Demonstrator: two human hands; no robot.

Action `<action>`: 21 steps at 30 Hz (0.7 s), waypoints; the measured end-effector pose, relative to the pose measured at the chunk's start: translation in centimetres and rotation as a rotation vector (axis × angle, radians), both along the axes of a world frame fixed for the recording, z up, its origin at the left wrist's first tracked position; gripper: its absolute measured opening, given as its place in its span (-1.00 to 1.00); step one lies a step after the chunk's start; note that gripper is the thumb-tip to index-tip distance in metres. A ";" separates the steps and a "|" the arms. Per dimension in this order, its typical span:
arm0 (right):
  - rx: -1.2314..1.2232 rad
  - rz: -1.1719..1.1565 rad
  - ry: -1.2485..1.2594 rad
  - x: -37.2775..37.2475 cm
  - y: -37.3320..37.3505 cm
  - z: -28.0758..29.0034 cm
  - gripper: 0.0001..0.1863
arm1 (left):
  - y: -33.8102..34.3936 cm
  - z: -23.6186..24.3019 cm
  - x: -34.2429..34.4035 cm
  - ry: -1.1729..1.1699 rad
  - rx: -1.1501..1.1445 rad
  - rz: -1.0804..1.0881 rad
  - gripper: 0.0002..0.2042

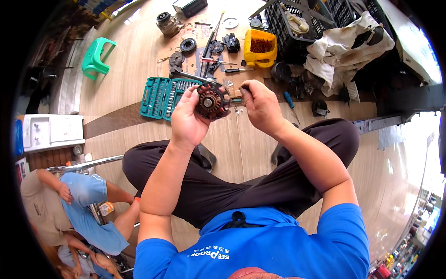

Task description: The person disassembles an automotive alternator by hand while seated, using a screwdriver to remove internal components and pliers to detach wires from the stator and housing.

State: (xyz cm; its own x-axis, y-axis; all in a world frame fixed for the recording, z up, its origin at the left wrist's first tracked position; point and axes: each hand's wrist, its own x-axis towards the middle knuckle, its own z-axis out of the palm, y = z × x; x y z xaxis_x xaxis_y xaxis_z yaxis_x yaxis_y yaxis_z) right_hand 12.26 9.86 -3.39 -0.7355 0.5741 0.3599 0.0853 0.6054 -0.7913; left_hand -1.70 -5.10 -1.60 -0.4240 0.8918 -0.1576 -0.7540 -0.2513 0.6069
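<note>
A round, rusty-brown metal part (pixel 210 101) with a toothed rim and a shiny hub is held up in front of the chest, above the crossed legs. It is gripped by the left hand (pixel 188 118), with the fingers curled around its left edge and the thumb at its lower side; the grip is clenched on the part. The right hand (pixel 261 106) is kept just beside the part's right edge, fingertips pinched on something small and dark; what is pinched cannot be told.

Below the hands, small loose bolts (pixel 238 110) are seen on the wooden floor (pixel 125 69). Just left of the part, an open teal socket set (pixel 163 96) is laid flat on the floor. A blue-handled screwdriver (pixel 289 100) is lying right of the right hand. Further off, a yellow cut-open jug (pixel 261 47) holding brownish pieces is placed near a black crate (pixel 297 32), with a dirty white cloth (pixel 346 46) draped beside it. Black round parts and hand tools are scattered on cardboard (pixel 200 35) beyond the socket set. A green plastic stool (pixel 96 56) is set well apart at far left. Another person in a light-blue garment (pixel 90 209) is seated at lower left.
</note>
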 end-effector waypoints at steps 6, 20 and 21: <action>-0.185 -0.030 0.029 0.3 1.1 0.0 -0.91 | 0.2 -0.4 0.3 0.066 0.059 -0.030 -0.81; -0.408 -0.006 0.119 1.3 1.9 2.4 -0.93 | 0.5 -0.8 0.5 0.069 -0.066 -0.057 -0.78; -0.379 -0.006 0.122 1.4 1.8 2.7 -0.93 | 0.5 -0.8 0.5 0.088 -0.087 -0.062 -0.77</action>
State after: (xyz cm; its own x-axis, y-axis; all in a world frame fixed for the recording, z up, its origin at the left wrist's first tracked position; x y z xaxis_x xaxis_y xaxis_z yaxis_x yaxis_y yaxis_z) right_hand 13.65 11.62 -0.72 -0.6968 0.6869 0.2067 -0.0209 0.2686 -0.9630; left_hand -1.25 -4.56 -2.38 -0.3840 0.9014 -0.1999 -0.7090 -0.1492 0.6892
